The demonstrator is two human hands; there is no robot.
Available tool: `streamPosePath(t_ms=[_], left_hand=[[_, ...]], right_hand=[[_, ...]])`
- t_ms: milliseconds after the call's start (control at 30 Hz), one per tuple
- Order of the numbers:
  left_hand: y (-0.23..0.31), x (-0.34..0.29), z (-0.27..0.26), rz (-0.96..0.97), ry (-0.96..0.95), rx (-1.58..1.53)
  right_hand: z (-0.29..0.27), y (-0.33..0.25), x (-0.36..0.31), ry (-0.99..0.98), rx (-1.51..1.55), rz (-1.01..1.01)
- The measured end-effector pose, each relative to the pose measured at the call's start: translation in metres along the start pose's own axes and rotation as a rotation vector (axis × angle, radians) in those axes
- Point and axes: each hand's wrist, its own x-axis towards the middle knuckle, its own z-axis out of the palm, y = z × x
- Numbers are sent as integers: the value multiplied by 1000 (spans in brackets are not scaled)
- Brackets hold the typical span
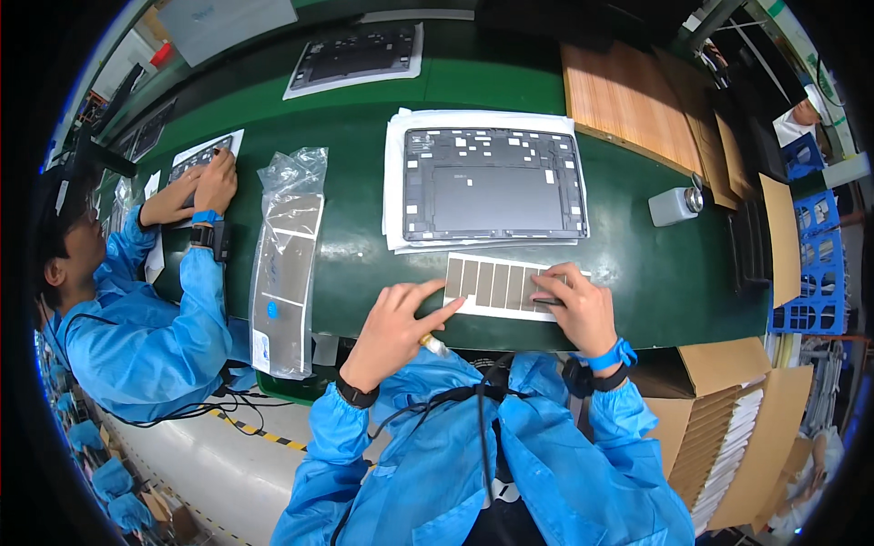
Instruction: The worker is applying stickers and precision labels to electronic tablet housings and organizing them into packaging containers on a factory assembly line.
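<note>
A white-backed sheet of grey-brown rectangular strips (492, 284) lies on the green table in front of me. My left hand (393, 329) holds the sheet's left end, its thumb on the surface and index finger at the edge. Over the right part, my right hand (583, 314) pinches a thin dark tool (548, 301), perhaps tweezers, its tip against the strips. Just beyond lies a dark tablet-like housing (496, 196) with small white patches, flat on a white pad (395, 173). A yellowish, clear-ended object (434, 344) shows below my left fingers; I cannot make out its kind.
A clear plastic bag of grey sheets (289, 264) lies left. Beyond it, a co-worker's hands (215, 182) handle another dark part. A second housing (357, 55) lies at the back. Right are a white dispenser bottle (672, 207), wooden board (628, 105) and open carton (728, 373).
</note>
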Motion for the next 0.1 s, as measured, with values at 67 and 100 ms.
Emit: streamPosePath(t_ms=[67, 100], left_hand=[[2, -1, 6, 33, -85, 21], [1, -3, 11, 61, -168, 55]], right_hand=[[-2, 7, -1, 183, 177, -73], [-6, 1, -4, 289, 370, -25]])
